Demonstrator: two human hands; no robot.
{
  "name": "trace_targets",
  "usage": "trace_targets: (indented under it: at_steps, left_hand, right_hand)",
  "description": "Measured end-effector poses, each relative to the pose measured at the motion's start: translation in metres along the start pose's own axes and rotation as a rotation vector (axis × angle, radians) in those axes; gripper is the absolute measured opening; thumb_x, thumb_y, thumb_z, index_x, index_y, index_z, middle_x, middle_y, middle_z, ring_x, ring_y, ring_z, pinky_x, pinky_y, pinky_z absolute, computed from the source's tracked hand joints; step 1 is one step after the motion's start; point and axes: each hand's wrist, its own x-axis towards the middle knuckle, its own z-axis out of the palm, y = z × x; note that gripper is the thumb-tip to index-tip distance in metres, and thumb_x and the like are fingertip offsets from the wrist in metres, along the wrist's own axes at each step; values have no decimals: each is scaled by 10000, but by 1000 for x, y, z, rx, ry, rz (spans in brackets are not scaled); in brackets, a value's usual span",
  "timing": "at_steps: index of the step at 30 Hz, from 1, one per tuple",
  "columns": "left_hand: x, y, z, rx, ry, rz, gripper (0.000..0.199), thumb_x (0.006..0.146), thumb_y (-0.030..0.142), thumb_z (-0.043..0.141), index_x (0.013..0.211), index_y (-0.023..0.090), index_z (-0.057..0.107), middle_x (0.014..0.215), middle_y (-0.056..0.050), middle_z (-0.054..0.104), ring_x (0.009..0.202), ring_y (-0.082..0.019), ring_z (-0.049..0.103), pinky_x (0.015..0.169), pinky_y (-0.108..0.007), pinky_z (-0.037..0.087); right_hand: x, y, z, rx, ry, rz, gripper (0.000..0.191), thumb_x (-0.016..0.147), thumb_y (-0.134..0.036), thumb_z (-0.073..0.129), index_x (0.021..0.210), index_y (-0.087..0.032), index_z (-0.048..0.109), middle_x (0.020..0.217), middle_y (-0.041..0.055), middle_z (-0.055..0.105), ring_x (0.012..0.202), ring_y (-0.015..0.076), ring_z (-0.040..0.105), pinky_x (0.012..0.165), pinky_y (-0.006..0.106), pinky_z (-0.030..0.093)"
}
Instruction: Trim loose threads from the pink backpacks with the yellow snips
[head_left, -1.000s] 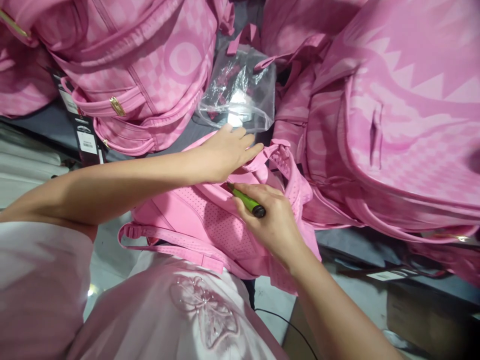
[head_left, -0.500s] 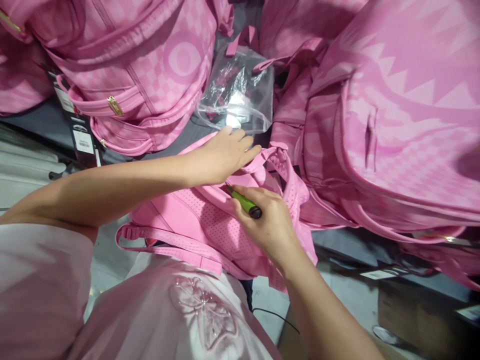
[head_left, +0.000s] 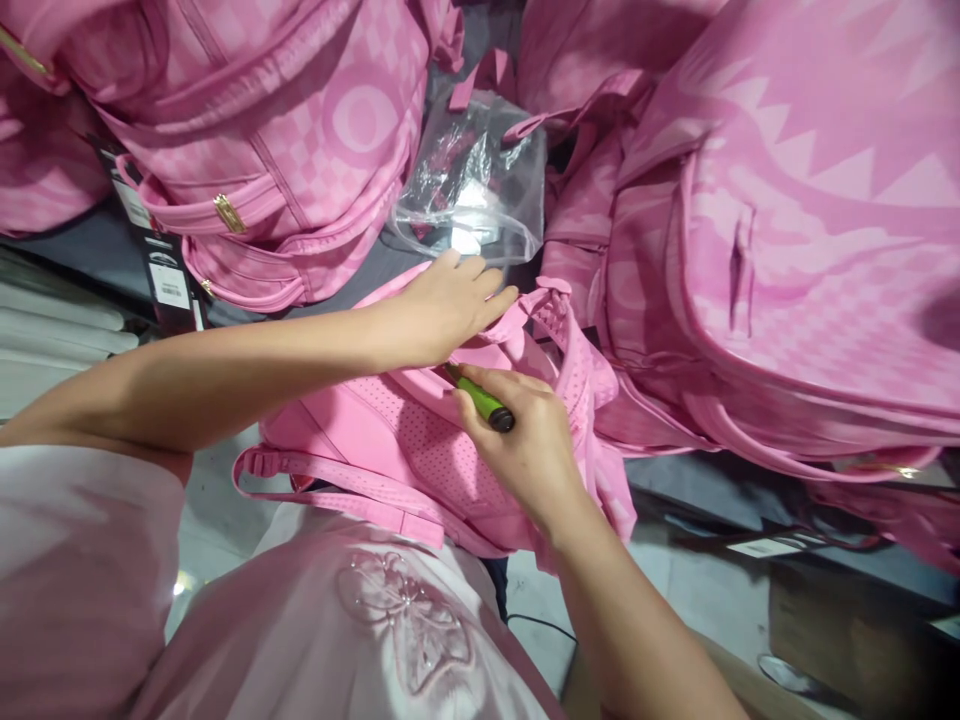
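A pink backpack [head_left: 360, 415] lies in front of me with its perforated back panel and straps facing up. My right hand [head_left: 525, 435] is closed round a green tool with a black end [head_left: 487, 400]; the tool's tip meets the pink fabric near my left wrist. Above it, my left hand [head_left: 454, 305] rests on the upper part of the backpack, bent over the fabric near a strap. Its fingers curl, and whatever lies under the palm is hidden. A loose strap [head_left: 330, 468] lies along the backpack's lower edge.
Checkered pink backpacks [head_left: 322, 110] stand at the upper left, with black hang tags [head_left: 169, 285]. A clear plastic bag [head_left: 480, 180] lies beyond my left hand. A large pink backpack with a toothed pattern [head_left: 810, 250] fills the right side. Cardboard [head_left: 832, 620] shows at lower right.
My right hand and the green tool have shifted slightly left and up along the fabric. My left hand has stayed nearly in place.
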Motion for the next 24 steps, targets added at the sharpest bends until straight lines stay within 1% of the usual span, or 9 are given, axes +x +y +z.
trace_targets:
  at_steps: [4,8,10,12,15,16,18,21,24]
  left_hand:
    - [0,2,-2,16,-5,-3,657,875,313,592,1488,195,388,1379,-164,557,1237,-349,484,995,-460,344]
    - [2,2,-2,16,-48,-4,732,861,341,612,1518,176,333,1440,-177,506,1287,-360,445,1022,-466,336]
    - [2,-1,-5,24,-92,-1,805,844,362,637,1543,174,287,1496,-180,450,1325,-364,411,1049,-468,326]
    - [-1,-6,-11,36,-152,10,921,807,396,680,1577,196,214,1583,-172,336,1383,-379,342,1089,-482,298]
    - [-14,-14,-23,47,-229,-18,1121,741,446,737,1611,264,54,1676,-137,106,1445,-428,219,1120,-529,274]
    - [-20,-15,-27,47,-240,-44,1173,726,447,749,1610,287,-6,1685,-130,45,1443,-440,214,1108,-536,298]
    - [-31,-15,-31,42,-245,-105,1239,715,420,761,1596,318,-104,1688,-131,-42,1413,-446,261,1052,-518,378]
    - [-42,-9,-31,48,-247,-209,1256,726,358,762,1583,332,-156,1681,-142,-110,1366,-448,324,970,-490,453]
    - [-46,-5,-27,70,-243,-270,1217,756,313,737,1583,337,-157,1680,-147,-103,1360,-453,333,944,-488,469]
  right_hand:
    - [0,-1,2,10,10,18,248,889,-257,618,1069,-159,757,984,96,776,852,259,737,821,413,583]
    - [-1,-5,2,45,-11,97,292,903,-288,592,1110,-163,755,1040,96,770,876,250,741,809,377,582]
    - [-3,-5,0,33,-46,167,309,902,-295,583,1124,-164,754,1003,94,775,839,247,742,762,358,579]
    - [-6,-5,-3,8,-62,202,309,891,-298,589,1114,-168,759,949,90,780,795,250,739,734,359,573]
    - [-10,-6,-1,48,-11,165,299,884,-297,602,1102,-168,762,960,86,779,818,252,736,788,383,570]
    - [-11,-7,2,89,19,143,295,889,-298,605,1104,-169,760,985,82,778,843,248,735,822,389,568]
    - [-11,-11,11,189,82,100,290,899,-302,613,1122,-180,752,1049,69,771,896,234,731,882,392,561]
    - [-8,-17,29,310,138,53,291,904,-278,624,1155,-186,739,1107,56,759,935,217,731,914,383,559]
    - [-5,-19,40,356,147,29,293,902,-259,628,1160,-172,738,1105,64,759,936,218,737,906,374,565]
